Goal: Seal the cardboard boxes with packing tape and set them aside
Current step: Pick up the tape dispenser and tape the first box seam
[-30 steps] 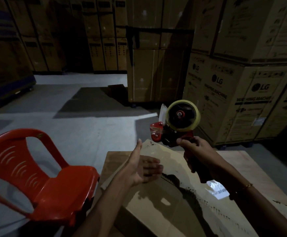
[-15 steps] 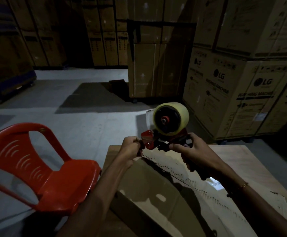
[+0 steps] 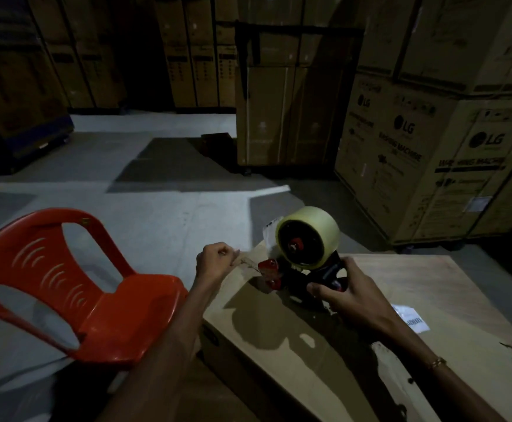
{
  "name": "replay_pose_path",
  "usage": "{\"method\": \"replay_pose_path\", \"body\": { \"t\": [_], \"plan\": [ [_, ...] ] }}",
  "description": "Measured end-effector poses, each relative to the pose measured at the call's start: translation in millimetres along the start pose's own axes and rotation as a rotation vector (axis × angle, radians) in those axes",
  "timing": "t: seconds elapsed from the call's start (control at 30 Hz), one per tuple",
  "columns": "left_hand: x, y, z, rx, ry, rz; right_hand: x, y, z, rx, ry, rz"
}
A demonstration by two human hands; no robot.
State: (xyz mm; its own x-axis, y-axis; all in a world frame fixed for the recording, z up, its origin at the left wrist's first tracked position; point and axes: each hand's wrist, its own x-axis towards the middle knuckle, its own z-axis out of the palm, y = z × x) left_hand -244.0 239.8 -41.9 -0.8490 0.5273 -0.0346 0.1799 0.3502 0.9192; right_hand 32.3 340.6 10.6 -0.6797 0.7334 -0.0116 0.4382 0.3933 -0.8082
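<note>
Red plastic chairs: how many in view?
1. The red plastic chair stands on the floor at left, beside the flat cardboard box. Dark areas may hide others.

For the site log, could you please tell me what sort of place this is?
Most likely an appliance warehouse: tall stacked brown cardboard cartons printed LG washing machine, a bare grey concrete floor, and a red-and-black packing tape dispenser.

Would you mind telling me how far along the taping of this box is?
Only just begun. The right hand grips the tape dispenser at the far corner of the cardboard box, while the left hand pinches the tape end pulled from it. No laid strip is visible on the box top, so sealing and setting aside remain.
</note>
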Motion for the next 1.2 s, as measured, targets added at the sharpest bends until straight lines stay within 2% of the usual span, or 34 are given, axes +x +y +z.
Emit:
{"method": "replay_pose_path", "body": {
  "t": [0.4, 0.73, 1.2],
  "plan": [
    [-2.7, -7.9, 8.1, 0.074, -0.024, 0.1, -3.2, 16.5, 3.9, 0.026, -0.024, 0.076],
    [-2.6, -8.3, 11.7, 0.504, 0.1, 0.247, -1.9, 13.0, 3.0, 0.001, -0.022, 0.087],
    [-0.5, -14.0, 11.5, 0.402, 0.021, 0.216, -3.9, 16.1, -1.0, -0.043, -0.022, 0.045]
  ]
}}
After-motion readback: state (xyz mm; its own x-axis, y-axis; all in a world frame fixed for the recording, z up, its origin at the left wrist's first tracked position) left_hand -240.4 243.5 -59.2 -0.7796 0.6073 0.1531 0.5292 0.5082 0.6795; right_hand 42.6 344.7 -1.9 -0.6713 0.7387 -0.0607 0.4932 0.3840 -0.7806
